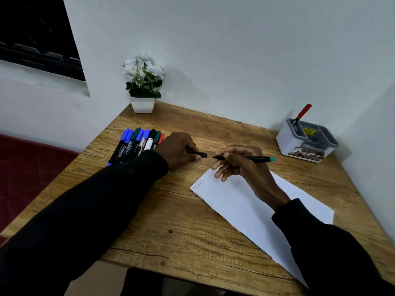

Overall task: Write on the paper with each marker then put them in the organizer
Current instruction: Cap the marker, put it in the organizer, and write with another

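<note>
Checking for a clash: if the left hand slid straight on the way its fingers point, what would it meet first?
Probably the marker's tip, held in the right hand; the left hand's cap faces it across a small gap.

**One head-worn view, looking down over the desk**

A single wide-angle camera sits above and behind both hands, facing forward and down. The left hand (178, 151) and right hand (239, 162) lie mid-frame, fairly near; walls rise beyond them, with sleeves filling the lower corners.

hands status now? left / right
Left hand: closed on a black marker cap.
Right hand: closed on an uncapped marker with a teal end, above the paper.
</note>
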